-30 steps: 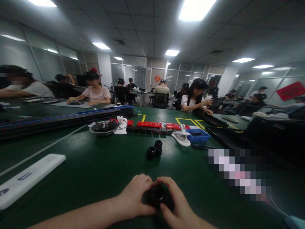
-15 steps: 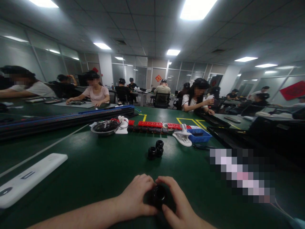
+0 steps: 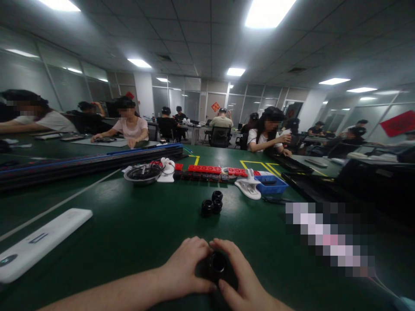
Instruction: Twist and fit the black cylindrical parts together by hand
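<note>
Close to me on the green table, a glossy black hollow round piece (image 3: pixel 217 262) sits between my hands, its round opening facing up. My left hand (image 3: pixel 189 265) curls around its left side with thumb and fingers. From the right, my right hand (image 3: pixel 240 274) wraps it, index finger at the far side and thumb at the near side. The lower part of the piece is hidden in shadow and behind fingers. Farther out, a cluster of three similar black pieces (image 3: pixel 207 206) stands on the table.
Beyond lie red and black strips (image 3: pixel 207 168), a metal bowl of cables (image 3: pixel 141 179), a white clip (image 3: pixel 249 188) and a blue tray (image 3: pixel 272 188). A white elongated device (image 3: pixel 45 242) lies at left. Black panels (image 3: pixel 97 162) stretch across the left. Several people sit farther back.
Both hands stay around the black round piece, with only a slight shift of the right thumb. The three other black pieces have not moved.
</note>
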A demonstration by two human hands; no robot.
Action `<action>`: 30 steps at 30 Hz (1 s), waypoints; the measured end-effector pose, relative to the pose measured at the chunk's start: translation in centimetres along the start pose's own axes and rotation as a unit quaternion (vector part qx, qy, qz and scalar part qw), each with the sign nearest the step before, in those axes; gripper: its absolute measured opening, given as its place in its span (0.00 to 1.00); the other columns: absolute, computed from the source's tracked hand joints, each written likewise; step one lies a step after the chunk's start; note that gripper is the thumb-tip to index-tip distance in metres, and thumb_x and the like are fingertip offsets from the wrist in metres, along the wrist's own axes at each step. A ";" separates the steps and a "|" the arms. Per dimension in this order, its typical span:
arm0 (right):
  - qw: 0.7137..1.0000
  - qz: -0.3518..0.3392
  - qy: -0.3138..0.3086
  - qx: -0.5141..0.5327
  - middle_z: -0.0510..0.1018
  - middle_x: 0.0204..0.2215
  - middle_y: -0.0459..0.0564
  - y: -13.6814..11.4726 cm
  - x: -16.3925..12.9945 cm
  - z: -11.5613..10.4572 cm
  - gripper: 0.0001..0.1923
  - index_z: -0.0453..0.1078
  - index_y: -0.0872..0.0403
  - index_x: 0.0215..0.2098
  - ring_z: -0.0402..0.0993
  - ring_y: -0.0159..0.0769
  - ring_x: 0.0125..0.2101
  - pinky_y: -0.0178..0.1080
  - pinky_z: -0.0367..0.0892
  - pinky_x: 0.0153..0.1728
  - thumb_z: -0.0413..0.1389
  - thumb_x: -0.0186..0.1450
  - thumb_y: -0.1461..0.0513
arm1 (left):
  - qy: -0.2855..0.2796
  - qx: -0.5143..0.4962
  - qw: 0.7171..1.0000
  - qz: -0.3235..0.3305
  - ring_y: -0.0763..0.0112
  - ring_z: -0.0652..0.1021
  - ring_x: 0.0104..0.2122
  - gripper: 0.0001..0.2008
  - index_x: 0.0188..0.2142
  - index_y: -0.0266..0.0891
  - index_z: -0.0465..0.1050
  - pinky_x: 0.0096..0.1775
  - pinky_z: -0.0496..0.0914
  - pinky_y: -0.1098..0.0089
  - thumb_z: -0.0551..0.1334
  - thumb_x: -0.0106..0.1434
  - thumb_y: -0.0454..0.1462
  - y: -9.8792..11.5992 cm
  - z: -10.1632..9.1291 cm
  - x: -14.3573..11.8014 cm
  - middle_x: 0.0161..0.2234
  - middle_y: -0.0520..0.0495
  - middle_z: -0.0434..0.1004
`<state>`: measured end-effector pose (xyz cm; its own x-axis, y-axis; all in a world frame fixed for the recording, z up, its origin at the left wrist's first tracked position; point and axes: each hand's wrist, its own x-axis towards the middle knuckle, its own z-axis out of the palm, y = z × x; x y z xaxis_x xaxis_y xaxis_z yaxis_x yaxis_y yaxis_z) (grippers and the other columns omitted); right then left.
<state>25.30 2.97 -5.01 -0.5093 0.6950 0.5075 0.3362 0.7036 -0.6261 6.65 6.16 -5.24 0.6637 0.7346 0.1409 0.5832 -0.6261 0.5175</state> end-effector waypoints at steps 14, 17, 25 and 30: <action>1.000 0.006 0.002 0.007 0.66 0.47 0.54 -0.3 0.0 -0.1 0.28 0.51 0.53 0.53 0.64 0.41 0.48 0.43 0.62 0.48 0.48 0.54 0.69 | 0.000 -0.002 1.000 0.000 0.64 0.67 0.37 0.22 0.39 0.41 0.66 0.38 0.61 0.66 0.65 0.49 0.49 0.0 0.0 -0.1 0.37 0.51 0.68; 0.999 0.021 0.023 -0.008 0.64 0.49 0.56 -0.2 0.0 0.0 0.31 0.49 0.54 0.54 0.62 0.44 0.49 0.45 0.61 0.49 0.51 0.52 0.67 | 0.000 0.003 1.000 0.006 0.64 0.67 0.37 0.21 0.36 0.41 0.66 0.37 0.61 0.67 0.65 0.49 0.50 0.0 0.0 0.0 0.37 0.51 0.68; 0.999 0.044 0.015 -0.007 0.68 0.45 0.54 -0.3 0.1 0.0 0.27 0.54 0.52 0.50 0.66 0.42 0.45 0.43 0.64 0.46 0.49 0.52 0.69 | -0.007 0.004 1.000 -0.002 0.64 0.67 0.37 0.20 0.37 0.41 0.66 0.38 0.60 0.67 0.66 0.48 0.48 0.1 0.0 0.0 0.37 0.51 0.68; 0.999 0.043 0.024 -0.012 0.63 0.50 0.58 0.1 -0.1 0.2 0.32 0.49 0.55 0.54 0.62 0.46 0.49 0.46 0.61 0.49 0.54 0.52 0.65 | -0.002 0.003 1.000 0.004 0.64 0.67 0.37 0.20 0.36 0.41 0.67 0.38 0.60 0.67 0.65 0.49 0.49 0.0 0.0 0.0 0.37 0.51 0.67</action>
<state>25.21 2.92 -5.28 -0.4394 0.7583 0.4816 0.3964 0.6448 -0.6535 6.65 6.17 -5.27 0.6697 0.7289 0.1421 0.5806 -0.6333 0.5117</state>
